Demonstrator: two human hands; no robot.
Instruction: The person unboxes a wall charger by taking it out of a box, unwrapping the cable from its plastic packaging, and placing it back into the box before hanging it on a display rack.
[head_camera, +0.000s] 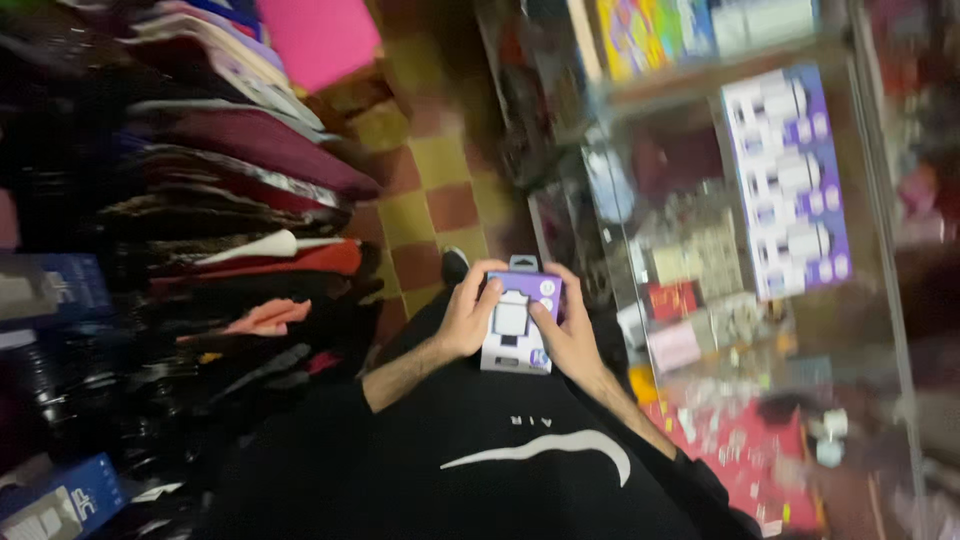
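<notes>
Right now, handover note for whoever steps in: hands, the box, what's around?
Left hand grips the left edge of the small purple-and-white packaged box, thumb on its front.
Right hand grips the right edge, thumb on the front.
The box is held upright in front of the body, still sealed as far as the blur shows.
A glass display case with similar purple boxes is on the right; folded clothes are stacked on the left.

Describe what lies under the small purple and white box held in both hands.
Under the box are the person's black top and, further down, the chequered floor with a dark shoe. The left hand and right hand cover its sides; its back is hidden.
</notes>
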